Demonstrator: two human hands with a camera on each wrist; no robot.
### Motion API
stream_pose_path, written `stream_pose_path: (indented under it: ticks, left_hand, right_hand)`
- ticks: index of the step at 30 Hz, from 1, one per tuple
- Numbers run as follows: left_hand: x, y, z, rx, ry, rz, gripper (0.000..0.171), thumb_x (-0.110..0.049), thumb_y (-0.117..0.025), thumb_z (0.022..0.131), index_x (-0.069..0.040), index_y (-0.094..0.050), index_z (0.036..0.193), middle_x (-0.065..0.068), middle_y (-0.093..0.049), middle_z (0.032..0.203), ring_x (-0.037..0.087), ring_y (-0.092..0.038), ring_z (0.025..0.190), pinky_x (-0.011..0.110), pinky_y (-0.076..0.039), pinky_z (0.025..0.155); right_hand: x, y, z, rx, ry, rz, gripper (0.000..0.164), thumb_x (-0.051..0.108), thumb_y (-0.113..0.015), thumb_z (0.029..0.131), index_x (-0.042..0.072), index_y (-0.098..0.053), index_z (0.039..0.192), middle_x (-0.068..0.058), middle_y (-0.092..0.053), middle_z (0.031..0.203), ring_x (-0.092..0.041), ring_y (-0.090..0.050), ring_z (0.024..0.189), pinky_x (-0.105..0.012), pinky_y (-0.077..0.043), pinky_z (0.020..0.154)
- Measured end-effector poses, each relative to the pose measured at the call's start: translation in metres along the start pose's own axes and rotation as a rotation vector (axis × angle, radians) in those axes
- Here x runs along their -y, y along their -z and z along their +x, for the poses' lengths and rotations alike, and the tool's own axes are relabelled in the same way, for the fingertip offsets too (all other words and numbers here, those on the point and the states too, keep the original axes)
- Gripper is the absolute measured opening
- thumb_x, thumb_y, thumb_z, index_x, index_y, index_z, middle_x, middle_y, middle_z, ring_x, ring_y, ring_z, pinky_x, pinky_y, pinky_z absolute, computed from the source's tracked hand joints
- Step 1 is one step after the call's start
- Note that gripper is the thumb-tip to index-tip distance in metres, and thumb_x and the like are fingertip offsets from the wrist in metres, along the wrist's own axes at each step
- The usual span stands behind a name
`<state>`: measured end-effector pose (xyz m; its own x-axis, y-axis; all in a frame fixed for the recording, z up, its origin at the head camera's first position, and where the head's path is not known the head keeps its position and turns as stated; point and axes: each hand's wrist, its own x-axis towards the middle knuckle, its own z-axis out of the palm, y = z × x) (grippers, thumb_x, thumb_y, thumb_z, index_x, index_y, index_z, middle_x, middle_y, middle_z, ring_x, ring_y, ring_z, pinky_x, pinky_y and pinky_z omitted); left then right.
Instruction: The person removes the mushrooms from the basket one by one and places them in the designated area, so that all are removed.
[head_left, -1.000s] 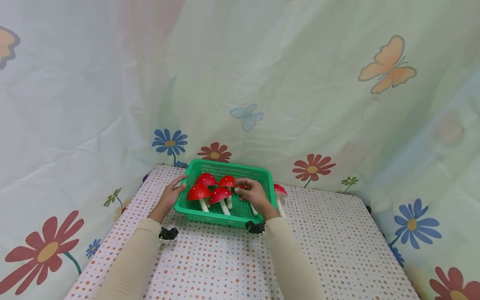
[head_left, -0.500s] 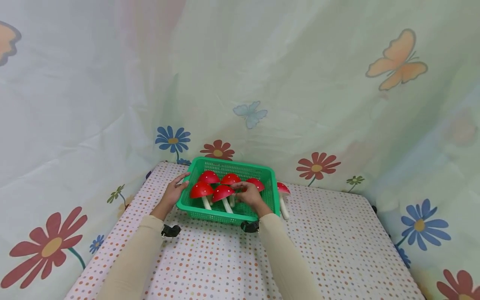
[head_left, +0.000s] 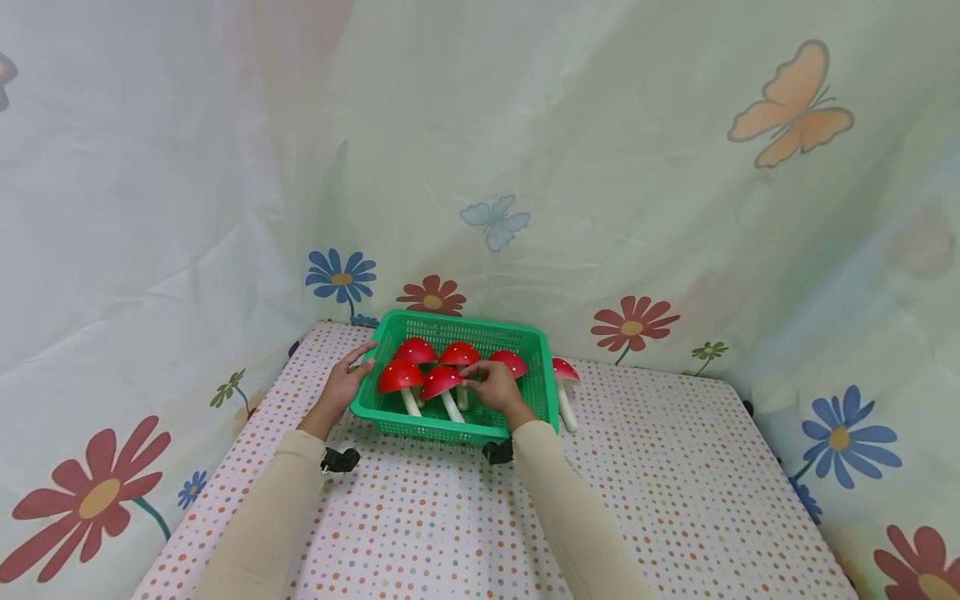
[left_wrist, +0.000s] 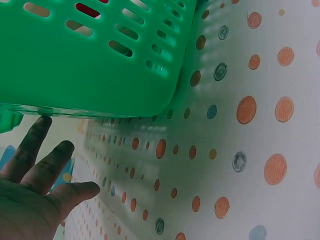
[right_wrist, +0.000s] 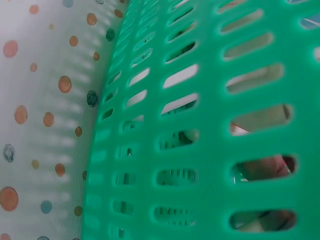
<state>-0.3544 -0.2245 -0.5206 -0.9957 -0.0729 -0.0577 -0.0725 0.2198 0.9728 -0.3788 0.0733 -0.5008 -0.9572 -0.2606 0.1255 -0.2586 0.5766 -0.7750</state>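
Observation:
Several toy mushrooms with red, white-dotted caps and white stems lie in a green plastic basket (head_left: pixel 427 431). My right hand (head_left: pixel 498 390) reaches over the basket's front rim, fingertips right at the cap edge of the front middle mushroom (head_left: pixel 441 383); I cannot tell whether they pinch it. Behind that hand lies the right-hand mushroom (head_left: pixel 510 362). My left hand (head_left: pixel 341 387) is at the basket's left end, fingers spread and fairly straight, one fingertip up at the rim. In the left wrist view, the left fingers (left_wrist: pixel 42 165) show just below the basket (left_wrist: pixel 100 80).
Outside the basket's right end, another red-capped mushroom (head_left: pixel 565 392) lies on the table (head_left: pixel 652 483), which has a dotted cover. A curtain (head_left: pixel 600 208) printed with flowers and butterflies hangs behind and at both sides. Each wrist wears a small black camera (head_left: pixel 341 460).
My right hand has moved left from the right-hand mushroom to the front middle one, uncovering the right-hand cap. My left hand stays at the basket's left end. The head view has shifted slightly.

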Motion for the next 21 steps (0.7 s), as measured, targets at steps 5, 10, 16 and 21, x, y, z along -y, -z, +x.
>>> stream_pose_path:
  ticks: [5, 10, 16, 21]
  left_hand:
    - [0.0007, 0.0007, 0.0011, 0.01, -0.015, -0.007, 0.048, -0.034, -0.049, 0.104, -0.028, -0.041, 0.151, 0.012, -0.029, 0.161, 0.039, -0.04, 0.142, 0.056, -0.041, 0.109]
    - [-0.0005, 0.0018, 0.0001, 0.009, -0.017, -0.009, 0.048, -0.033, -0.049, 0.104, -0.028, -0.041, 0.151, 0.011, -0.028, 0.162, 0.039, -0.037, 0.143, 0.057, -0.037, 0.112]
    - [-0.0015, 0.0008, 0.0001, 0.002, -0.02, -0.009, 0.047, -0.031, -0.05, 0.104, -0.028, -0.042, 0.15, 0.01, -0.03, 0.161, 0.039, -0.039, 0.142, 0.058, -0.037, 0.111]
    - [-0.0001, -0.0007, 0.0005, -0.011, -0.023, 0.004, 0.046, -0.031, -0.05, 0.104, -0.028, -0.043, 0.15, 0.009, -0.029, 0.162, 0.04, -0.038, 0.143, 0.06, -0.033, 0.113]
  right_hand:
    - [0.0028, 0.0007, -0.0015, -0.008, -0.028, -0.006, 0.009, 0.011, -0.072, 0.09, 0.008, -0.076, 0.097, -0.008, -0.073, 0.1, -0.017, -0.056, 0.081, -0.025, -0.045, 0.06]
    - [0.0057, -0.0008, -0.0016, -0.047, -0.02, -0.016, 0.008, 0.013, -0.073, 0.089, 0.008, -0.078, 0.094, -0.007, -0.074, 0.095, -0.016, -0.056, 0.075, -0.025, -0.046, 0.057]
    - [0.0093, -0.0013, -0.0039, -0.095, 0.007, -0.039, 0.008, 0.013, -0.072, 0.091, 0.008, -0.077, 0.094, -0.007, -0.073, 0.094, -0.017, -0.059, 0.078, -0.025, -0.048, 0.059]
    - [0.01, -0.0005, -0.006, -0.15, 0.036, -0.065, 0.009, 0.013, -0.07, 0.092, 0.008, -0.076, 0.096, -0.007, -0.072, 0.092, -0.016, -0.06, 0.076, -0.026, -0.049, 0.059]
